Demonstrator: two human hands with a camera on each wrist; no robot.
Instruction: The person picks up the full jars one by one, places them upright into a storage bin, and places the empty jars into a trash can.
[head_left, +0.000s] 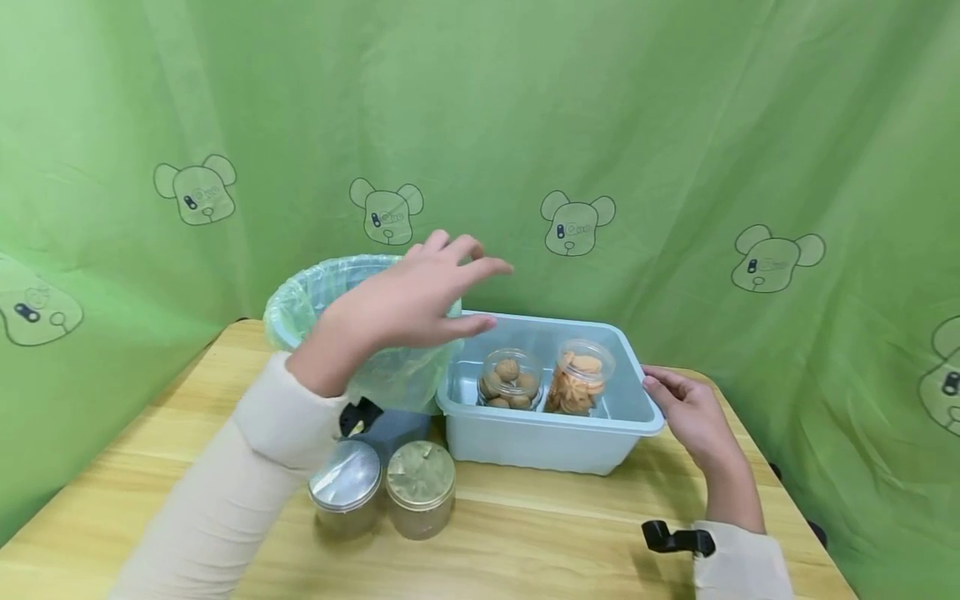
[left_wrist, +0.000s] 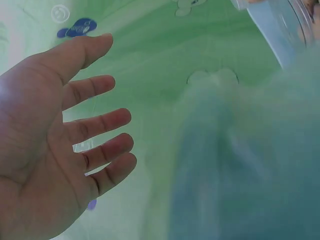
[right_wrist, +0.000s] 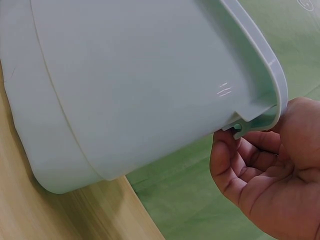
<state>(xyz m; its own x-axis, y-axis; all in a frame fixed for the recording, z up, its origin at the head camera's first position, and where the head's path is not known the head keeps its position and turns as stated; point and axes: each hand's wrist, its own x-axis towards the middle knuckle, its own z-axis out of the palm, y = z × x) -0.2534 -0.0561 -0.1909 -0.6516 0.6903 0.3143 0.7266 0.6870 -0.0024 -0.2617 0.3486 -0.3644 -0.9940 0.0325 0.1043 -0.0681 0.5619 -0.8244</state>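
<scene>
Blue on the bench point(head_left: 570, 550), the tub point(head_left: 532, 446) seems steadied by your right hand point(head_left: 693, 417) gripping its rim point(head_left: 540, 419); your left hand point(head_left: 408, 296) hovers empty and spread near the bag point(head_left: 405, 375), so reaching the tub's jars point(head_left: 510, 387) likely calls for lowering that hand.

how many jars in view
4: walnut jar and cookie jar in the tub, silver-lidded jar and gold-lidded jar on the table; others may be hidden.

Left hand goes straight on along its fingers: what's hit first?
Probably the green curtain; the left hand looks raised above the blue tub, though depth is unclear.
</scene>
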